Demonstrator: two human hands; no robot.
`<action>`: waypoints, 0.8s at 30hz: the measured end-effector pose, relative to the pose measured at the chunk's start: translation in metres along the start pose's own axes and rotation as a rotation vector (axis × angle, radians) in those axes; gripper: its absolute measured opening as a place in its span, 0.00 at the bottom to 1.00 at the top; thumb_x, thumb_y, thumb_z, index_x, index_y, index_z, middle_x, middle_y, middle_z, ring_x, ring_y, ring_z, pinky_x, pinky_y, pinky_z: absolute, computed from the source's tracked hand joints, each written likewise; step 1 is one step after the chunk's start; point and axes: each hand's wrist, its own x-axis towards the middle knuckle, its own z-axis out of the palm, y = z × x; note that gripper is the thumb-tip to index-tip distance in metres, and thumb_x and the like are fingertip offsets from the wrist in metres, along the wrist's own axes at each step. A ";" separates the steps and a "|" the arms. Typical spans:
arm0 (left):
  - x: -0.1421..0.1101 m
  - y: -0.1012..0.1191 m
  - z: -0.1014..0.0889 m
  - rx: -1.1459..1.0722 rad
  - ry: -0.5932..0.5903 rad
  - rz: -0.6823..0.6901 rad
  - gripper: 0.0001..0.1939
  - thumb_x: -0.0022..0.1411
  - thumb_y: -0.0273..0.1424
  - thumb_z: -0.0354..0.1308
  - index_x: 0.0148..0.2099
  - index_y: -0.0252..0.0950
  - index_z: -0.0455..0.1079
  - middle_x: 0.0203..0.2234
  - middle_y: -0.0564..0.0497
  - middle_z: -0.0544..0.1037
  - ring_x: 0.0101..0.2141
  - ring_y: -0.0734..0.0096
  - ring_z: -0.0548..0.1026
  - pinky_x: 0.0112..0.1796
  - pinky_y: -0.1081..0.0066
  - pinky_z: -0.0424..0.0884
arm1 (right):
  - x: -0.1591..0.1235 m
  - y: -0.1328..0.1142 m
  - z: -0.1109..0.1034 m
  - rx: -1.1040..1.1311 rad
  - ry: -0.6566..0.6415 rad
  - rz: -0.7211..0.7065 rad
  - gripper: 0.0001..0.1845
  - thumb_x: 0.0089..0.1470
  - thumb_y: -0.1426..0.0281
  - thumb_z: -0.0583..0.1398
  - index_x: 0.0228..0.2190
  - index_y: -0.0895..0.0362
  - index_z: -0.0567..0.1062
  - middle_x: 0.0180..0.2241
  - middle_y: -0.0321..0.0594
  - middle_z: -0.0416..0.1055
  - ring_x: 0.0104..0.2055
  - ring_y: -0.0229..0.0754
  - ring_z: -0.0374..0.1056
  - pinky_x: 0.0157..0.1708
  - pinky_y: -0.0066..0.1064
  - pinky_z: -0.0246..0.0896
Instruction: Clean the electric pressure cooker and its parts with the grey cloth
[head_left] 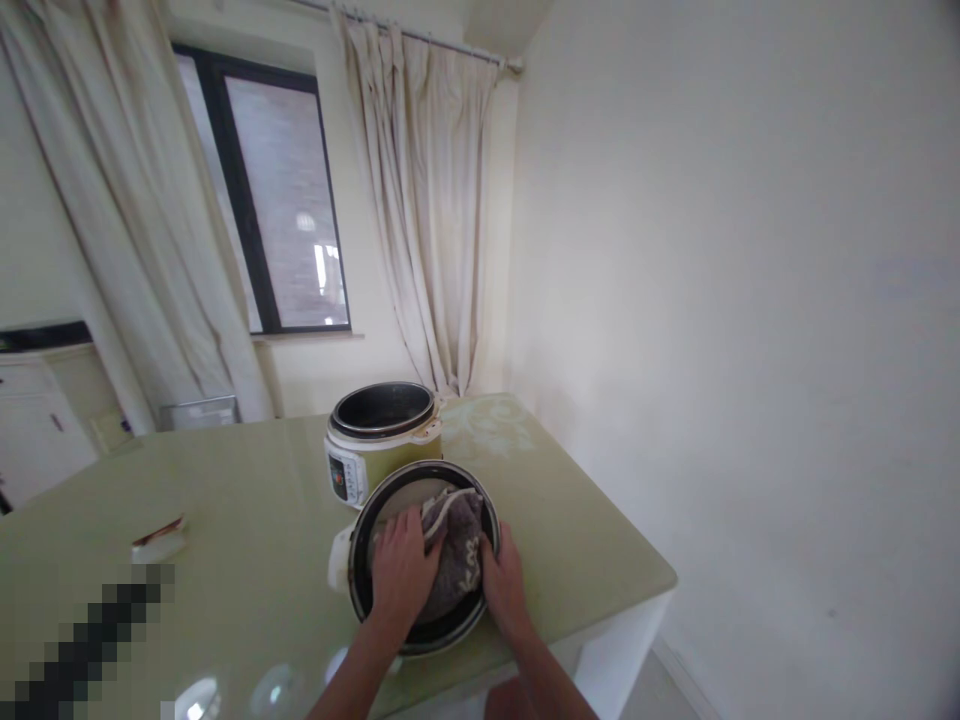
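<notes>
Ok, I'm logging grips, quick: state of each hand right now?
Left hand: on the gray cloth; whether it grips cannot be told.
Right hand: closed on the round lid, at its edge.

Pale curtains (427,180) are hanging either side of dark-framed window (285,190)! White wall (735,300) is filling right side. Far left, white cabinet (45,420) is standing; here, small white item (159,542) is lying on green table (262,500).

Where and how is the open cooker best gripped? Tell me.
Likely grip the open cooker by the white lug jutting from its right side, coming from the right; the round lid, close in front, crowds the near side.
</notes>
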 end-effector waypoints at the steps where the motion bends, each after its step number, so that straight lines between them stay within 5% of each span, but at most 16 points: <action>1: 0.004 0.004 0.002 0.067 0.075 0.009 0.24 0.72 0.39 0.53 0.61 0.31 0.74 0.51 0.33 0.79 0.54 0.42 0.75 0.54 0.50 0.69 | 0.000 0.000 0.000 0.009 0.003 0.005 0.29 0.68 0.54 0.48 0.61 0.54 0.69 0.57 0.53 0.76 0.60 0.53 0.74 0.63 0.48 0.66; 4: 0.002 0.009 0.018 0.129 0.225 0.165 0.27 0.74 0.33 0.50 0.71 0.37 0.68 0.60 0.34 0.75 0.57 0.45 0.72 0.59 0.49 0.65 | 0.001 0.004 0.002 0.031 -0.001 0.008 0.31 0.69 0.52 0.46 0.63 0.55 0.66 0.59 0.53 0.75 0.61 0.51 0.73 0.63 0.46 0.65; 9: 0.000 0.000 0.043 0.030 0.094 0.490 0.36 0.72 0.48 0.56 0.77 0.44 0.60 0.70 0.41 0.68 0.65 0.45 0.65 0.64 0.47 0.61 | 0.004 0.013 0.007 0.177 0.027 0.008 0.29 0.67 0.52 0.50 0.59 0.56 0.71 0.58 0.54 0.76 0.60 0.52 0.73 0.63 0.44 0.64; 12: 0.021 -0.011 0.038 0.039 0.007 0.457 0.43 0.67 0.55 0.60 0.77 0.47 0.58 0.71 0.43 0.66 0.67 0.41 0.63 0.64 0.42 0.59 | 0.004 0.014 0.008 0.198 0.063 0.053 0.26 0.66 0.52 0.52 0.53 0.55 0.75 0.52 0.53 0.79 0.54 0.53 0.76 0.58 0.44 0.67; 16: 0.043 -0.018 0.025 -0.025 -0.024 0.372 0.36 0.68 0.51 0.60 0.74 0.45 0.64 0.69 0.43 0.70 0.66 0.45 0.66 0.65 0.45 0.61 | 0.001 0.013 0.006 0.193 0.077 0.047 0.23 0.65 0.52 0.54 0.49 0.54 0.76 0.49 0.52 0.80 0.52 0.54 0.76 0.54 0.43 0.68; 20: 0.026 -0.012 0.024 -0.157 -0.113 0.410 0.25 0.66 0.44 0.64 0.63 0.44 0.76 0.62 0.44 0.77 0.61 0.49 0.73 0.62 0.48 0.67 | 0.001 0.017 0.006 0.199 0.095 0.080 0.26 0.63 0.50 0.53 0.50 0.54 0.75 0.49 0.53 0.80 0.52 0.55 0.77 0.55 0.45 0.68; 24: 0.007 -0.007 0.022 -0.269 -0.195 0.408 0.17 0.63 0.43 0.69 0.51 0.45 0.83 0.56 0.46 0.81 0.56 0.49 0.77 0.60 0.48 0.70 | 0.003 0.030 0.010 0.207 0.162 0.149 0.35 0.60 0.44 0.52 0.53 0.57 0.76 0.57 0.58 0.76 0.62 0.59 0.72 0.63 0.49 0.63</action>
